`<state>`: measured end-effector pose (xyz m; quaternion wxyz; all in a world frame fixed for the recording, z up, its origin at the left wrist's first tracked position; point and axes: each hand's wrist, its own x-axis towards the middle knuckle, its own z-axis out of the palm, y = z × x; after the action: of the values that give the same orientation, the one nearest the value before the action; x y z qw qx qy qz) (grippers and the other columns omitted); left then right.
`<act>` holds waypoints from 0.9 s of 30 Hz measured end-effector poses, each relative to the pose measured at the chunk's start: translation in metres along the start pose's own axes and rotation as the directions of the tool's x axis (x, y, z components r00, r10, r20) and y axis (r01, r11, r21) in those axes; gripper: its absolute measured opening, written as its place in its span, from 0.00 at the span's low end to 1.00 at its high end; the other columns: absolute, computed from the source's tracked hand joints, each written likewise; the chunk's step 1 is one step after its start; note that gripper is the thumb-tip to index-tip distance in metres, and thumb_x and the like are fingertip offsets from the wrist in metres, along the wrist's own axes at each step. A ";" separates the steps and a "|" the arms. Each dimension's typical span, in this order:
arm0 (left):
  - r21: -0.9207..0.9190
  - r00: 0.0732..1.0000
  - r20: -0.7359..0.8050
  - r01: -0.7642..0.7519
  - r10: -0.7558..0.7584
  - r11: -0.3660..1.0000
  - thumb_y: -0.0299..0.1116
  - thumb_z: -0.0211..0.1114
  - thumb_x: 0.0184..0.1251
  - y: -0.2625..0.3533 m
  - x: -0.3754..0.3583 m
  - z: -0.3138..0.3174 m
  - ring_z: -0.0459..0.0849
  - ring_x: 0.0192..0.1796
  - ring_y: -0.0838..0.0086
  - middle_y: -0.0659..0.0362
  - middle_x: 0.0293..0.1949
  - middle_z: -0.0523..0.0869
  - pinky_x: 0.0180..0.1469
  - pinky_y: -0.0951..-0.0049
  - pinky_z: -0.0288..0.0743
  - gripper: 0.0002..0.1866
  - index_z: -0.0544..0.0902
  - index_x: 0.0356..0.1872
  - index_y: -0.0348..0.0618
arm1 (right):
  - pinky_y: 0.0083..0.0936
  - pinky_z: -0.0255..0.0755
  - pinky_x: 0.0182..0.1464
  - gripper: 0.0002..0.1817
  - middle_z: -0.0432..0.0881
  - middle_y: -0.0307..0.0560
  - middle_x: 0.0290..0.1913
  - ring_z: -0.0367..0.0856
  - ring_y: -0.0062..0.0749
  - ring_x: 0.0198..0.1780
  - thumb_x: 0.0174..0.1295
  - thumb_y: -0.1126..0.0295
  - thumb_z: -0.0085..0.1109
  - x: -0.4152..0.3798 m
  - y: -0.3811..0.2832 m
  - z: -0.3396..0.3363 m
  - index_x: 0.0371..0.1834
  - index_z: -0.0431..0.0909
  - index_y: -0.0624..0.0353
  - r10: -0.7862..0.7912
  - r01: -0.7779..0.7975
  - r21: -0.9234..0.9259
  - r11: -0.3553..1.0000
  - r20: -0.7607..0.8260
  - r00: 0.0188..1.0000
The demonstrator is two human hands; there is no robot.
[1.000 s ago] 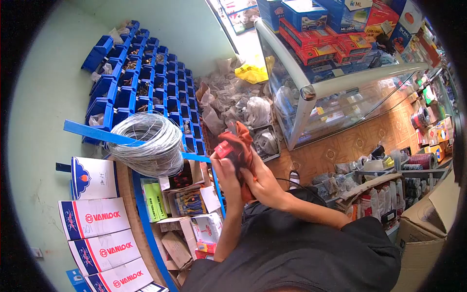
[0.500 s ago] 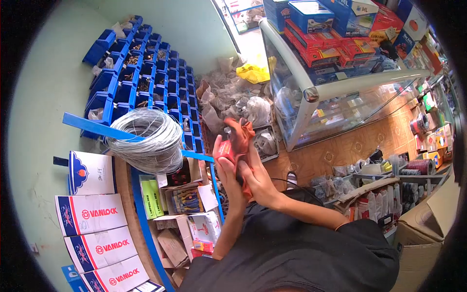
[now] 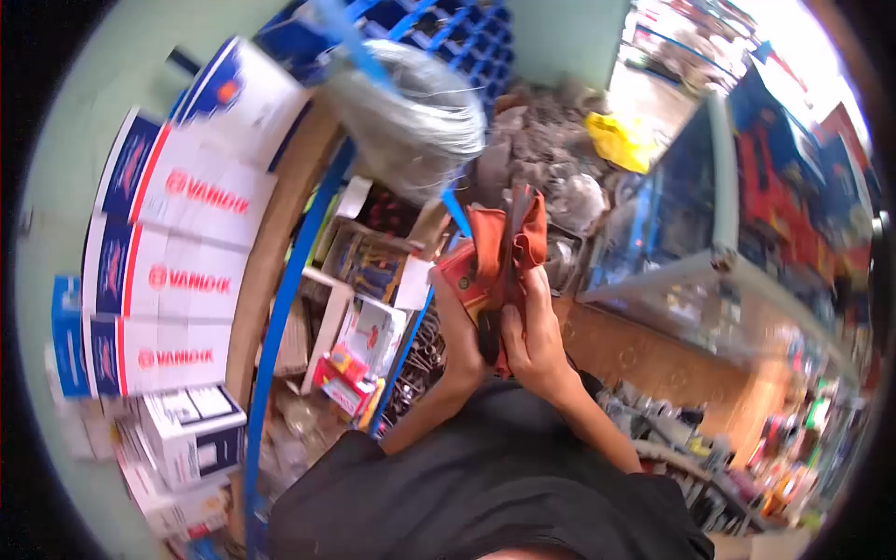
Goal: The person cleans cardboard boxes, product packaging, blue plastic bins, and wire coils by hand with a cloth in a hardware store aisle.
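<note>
In front of my chest, my left hand (image 3: 455, 327) is closed around a small red box (image 3: 457, 273), which shows along the palm side. A rust-orange cloth (image 3: 530, 229) with dark patches stands up between my hands, folded and partly draped against the box. My right hand (image 3: 539, 336) grips the cloth's lower part, thumb pressed on it. Both hands are close together, and the cloth hides part of the box and some fingertips.
Left are stacked Vanlock boxes (image 3: 191, 275) and a blue-framed shelf (image 3: 297, 289) with cartons. A wire coil (image 3: 411, 117) hangs near blue bins (image 3: 467, 47). Right of my hands stands a glass display case (image 3: 653, 210); plastic bags (image 3: 569, 196) lie behind.
The view has swung left, so the surroundings sit further right and are blurred. The cloth now stands more opened out between my hands, and more of the red box shows.
</note>
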<state>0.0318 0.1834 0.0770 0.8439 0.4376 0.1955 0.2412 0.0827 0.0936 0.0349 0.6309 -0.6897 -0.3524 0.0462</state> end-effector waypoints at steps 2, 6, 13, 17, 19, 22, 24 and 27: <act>-0.083 0.990 -0.066 0.115 -0.121 0.990 0.63 0.34 0.82 -0.013 -0.007 -0.042 0.81 0.62 0.71 0.55 0.62 0.81 0.67 0.67 0.71 0.36 0.69 0.71 0.42 | 0.34 0.60 0.73 0.37 0.62 0.60 0.75 0.66 0.45 0.74 0.67 0.84 0.46 0.005 -0.003 0.020 0.80 0.47 0.66 0.072 -0.076 0.115 0.990 0.036 0.997; 0.088 0.992 -0.117 0.054 -0.044 0.995 0.53 0.40 0.85 -0.029 -0.022 -0.077 0.81 0.52 0.77 0.55 0.54 0.82 0.56 0.71 0.75 0.29 0.69 0.68 0.37 | 0.30 0.63 0.70 0.27 0.70 0.53 0.68 0.70 0.37 0.67 0.79 0.66 0.33 0.019 0.003 0.035 0.79 0.52 0.64 0.272 -0.310 0.429 0.849 0.149 0.951; 0.306 0.823 -0.461 -0.205 0.333 0.930 0.49 0.52 0.83 -0.009 -0.027 -0.078 0.78 0.50 0.76 0.57 0.48 0.81 0.55 0.72 0.73 0.20 0.73 0.54 0.39 | 0.48 0.78 0.46 0.29 0.84 0.65 0.50 0.86 0.61 0.44 0.75 0.58 0.46 0.011 -0.010 0.072 0.73 0.61 0.66 0.191 -0.084 -0.258 0.962 0.424 0.885; 0.036 0.728 -0.641 -0.286 0.241 0.958 0.46 0.52 0.83 -0.005 -0.024 -0.095 0.79 0.49 0.77 0.58 0.47 0.81 0.54 0.72 0.73 0.17 0.75 0.51 0.40 | 0.54 0.79 0.41 0.31 0.81 0.73 0.51 0.84 0.67 0.40 0.73 0.55 0.51 0.015 -0.016 0.087 0.69 0.63 0.68 0.189 0.040 -0.362 0.931 0.575 0.796; 0.034 0.710 -0.657 -0.309 0.255 0.950 0.47 0.52 0.83 -0.016 -0.024 -0.117 0.78 0.49 0.77 0.59 0.46 0.81 0.54 0.72 0.72 0.18 0.76 0.51 0.41 | 0.54 0.79 0.40 0.28 0.83 0.73 0.45 0.84 0.66 0.38 0.74 0.54 0.50 0.011 -0.012 0.093 0.64 0.67 0.68 0.172 0.087 -0.374 0.924 0.605 0.777; -0.141 0.729 -0.678 -0.247 0.088 0.959 0.58 0.54 0.78 -0.011 -0.020 -0.151 0.80 0.44 0.77 0.62 0.44 0.81 0.49 0.72 0.75 0.25 0.79 0.50 0.44 | 0.54 0.79 0.39 0.23 0.84 0.70 0.35 0.84 0.66 0.35 0.75 0.54 0.49 0.002 -0.005 0.093 0.53 0.71 0.67 0.269 0.076 -0.427 0.901 0.687 0.675; -0.063 0.700 -0.713 -0.131 0.047 0.989 0.63 0.56 0.75 -0.001 -0.020 -0.167 0.84 0.39 0.77 0.64 0.39 0.83 0.42 0.72 0.79 0.28 0.80 0.49 0.46 | 0.55 0.78 0.37 0.19 0.83 0.66 0.28 0.83 0.66 0.31 0.75 0.55 0.49 -0.008 0.007 0.092 0.41 0.73 0.63 0.319 0.065 -0.466 0.882 0.693 0.647; -0.133 0.625 -0.778 -0.071 -0.060 0.989 0.65 0.54 0.75 -0.022 -0.012 -0.242 0.85 0.39 0.75 0.61 0.41 0.86 0.45 0.69 0.81 0.29 0.82 0.49 0.48 | 0.55 0.77 0.36 0.17 0.83 0.67 0.28 0.83 0.66 0.31 0.75 0.57 0.50 -0.012 0.030 0.082 0.38 0.75 0.62 0.292 -0.013 -0.406 0.914 0.633 0.717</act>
<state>-0.1033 0.3212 -0.0711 0.7056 0.2254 0.5216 0.4234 0.0455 0.1570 -0.0132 0.3079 -0.7581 -0.5017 0.2809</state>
